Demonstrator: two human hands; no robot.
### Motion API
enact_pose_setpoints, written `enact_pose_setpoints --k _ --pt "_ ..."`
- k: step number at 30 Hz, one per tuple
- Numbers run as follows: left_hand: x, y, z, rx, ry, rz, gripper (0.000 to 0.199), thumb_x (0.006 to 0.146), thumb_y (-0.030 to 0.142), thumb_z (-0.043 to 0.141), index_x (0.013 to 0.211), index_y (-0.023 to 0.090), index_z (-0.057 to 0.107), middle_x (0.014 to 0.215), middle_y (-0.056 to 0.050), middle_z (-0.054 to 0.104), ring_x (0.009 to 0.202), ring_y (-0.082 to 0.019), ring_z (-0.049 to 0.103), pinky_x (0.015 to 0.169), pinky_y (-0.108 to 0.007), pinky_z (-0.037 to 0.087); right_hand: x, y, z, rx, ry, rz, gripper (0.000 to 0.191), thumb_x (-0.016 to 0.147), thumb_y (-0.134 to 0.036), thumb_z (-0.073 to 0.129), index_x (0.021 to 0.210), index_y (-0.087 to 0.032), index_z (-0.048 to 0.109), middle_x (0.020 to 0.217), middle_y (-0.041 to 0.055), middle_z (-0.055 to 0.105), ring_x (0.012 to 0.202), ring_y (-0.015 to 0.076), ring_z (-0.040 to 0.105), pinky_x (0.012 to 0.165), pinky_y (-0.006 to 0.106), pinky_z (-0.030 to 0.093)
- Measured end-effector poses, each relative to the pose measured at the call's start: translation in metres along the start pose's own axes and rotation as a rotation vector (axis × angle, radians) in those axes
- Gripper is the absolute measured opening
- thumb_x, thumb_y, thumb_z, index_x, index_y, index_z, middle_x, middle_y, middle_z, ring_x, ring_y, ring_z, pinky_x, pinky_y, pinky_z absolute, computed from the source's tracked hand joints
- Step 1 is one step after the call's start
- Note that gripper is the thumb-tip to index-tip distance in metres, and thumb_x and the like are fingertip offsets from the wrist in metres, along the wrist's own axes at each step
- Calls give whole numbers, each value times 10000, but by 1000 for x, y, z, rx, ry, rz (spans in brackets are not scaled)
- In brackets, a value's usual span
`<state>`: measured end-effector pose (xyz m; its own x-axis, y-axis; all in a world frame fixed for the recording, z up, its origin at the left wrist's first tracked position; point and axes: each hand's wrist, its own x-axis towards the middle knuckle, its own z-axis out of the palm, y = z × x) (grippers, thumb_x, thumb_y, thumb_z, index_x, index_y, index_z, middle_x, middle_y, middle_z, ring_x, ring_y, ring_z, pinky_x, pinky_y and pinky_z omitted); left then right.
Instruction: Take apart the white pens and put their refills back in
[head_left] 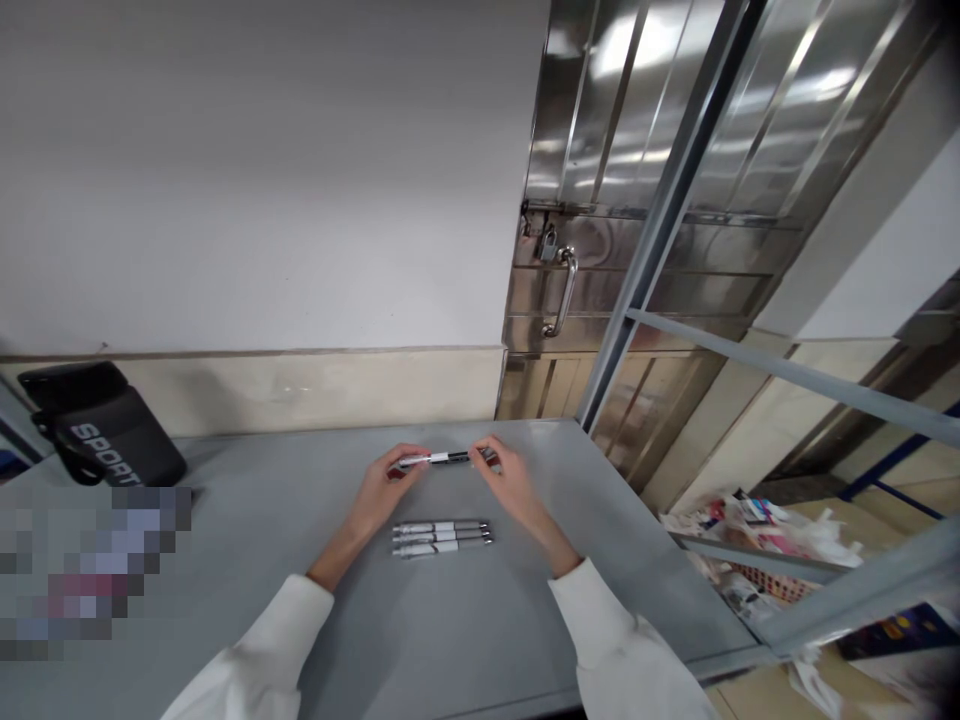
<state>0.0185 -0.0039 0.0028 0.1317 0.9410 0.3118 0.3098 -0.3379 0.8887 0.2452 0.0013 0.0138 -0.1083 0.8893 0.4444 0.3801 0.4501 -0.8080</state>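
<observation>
A pen [448,458] with a white and black barrel lies level between my two hands, above the far part of the grey table. Its left end is pinched in the fingers of my left hand [391,482]. My right hand [510,480] closes on the dark right end. Just below my hands, several similar pens [442,538] lie side by side on the table, their white bands lined up. The tips of the held pen are partly covered by my fingers.
A black bottle [120,430] marked SPORT stands at the table's left, near a blurred-out patch. The grey table [480,640] meets a wall behind. Metal frame bars [622,330] rise at the right, before a padlocked metal door [592,270]. Bags and a basket [772,580] lie lower right.
</observation>
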Motion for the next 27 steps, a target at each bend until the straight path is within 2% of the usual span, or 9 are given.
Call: enact_pose_setpoints --k 6,11,13,16,19,22,27 --pt "-1 1 2 6 -30 7 268 861 422 611 1020 232 712 1063 -26 717 991 -210 638 752 -256 464 -3 -1 4 137 -102 101 344 915 -499 493 791 -205 619 832 32 703 690 159 622 685 272 478" --pt "1 -3 0 29 -12 5 299 869 453 596 1037 232 708 1062 -27 716 939 -204 640 716 -254 454 1 13 4 238 -63 227 517 923 -602 358 846 -194 666 853 58 716 667 172 630 717 316 497" --pt "2 -6 -1 34 16 4 311 866 462 595 1035 226 707 1054 -33 716 927 -205 636 700 -253 447 3 19 1 234 -33 229 473 911 -578 388 853 -197 662 858 52 709 695 180 651 751 330 499" --pt "4 -10 -2 31 48 -6 330 856 479 596 1028 219 705 1049 -38 714 906 -204 627 680 -250 441 7 23 -6 247 35 212 306 834 -493 551 912 -209 635 829 32 699 786 206 683 814 351 500" --pt "4 -11 -3 37 49 -14 350 855 498 589 1034 219 702 1050 -36 710 871 -196 618 659 -245 431 9 21 -9 325 87 207 291 785 -459 623 946 -217 605 873 40 703 810 214 695 834 367 511" --pt "2 -7 -2 48 34 -16 346 862 493 582 1039 221 702 1046 -31 711 855 -190 614 643 -238 417 8 15 -10 332 89 197 294 802 -469 621 954 -218 598 923 52 702 827 214 698 847 366 506" --pt "1 -2 -2 55 32 -6 328 868 479 577 1034 226 704 1031 -22 718 814 -179 616 626 -235 414 6 11 -10 288 41 187 292 834 -462 598 973 -205 597 880 44 697 844 216 697 845 360 494"
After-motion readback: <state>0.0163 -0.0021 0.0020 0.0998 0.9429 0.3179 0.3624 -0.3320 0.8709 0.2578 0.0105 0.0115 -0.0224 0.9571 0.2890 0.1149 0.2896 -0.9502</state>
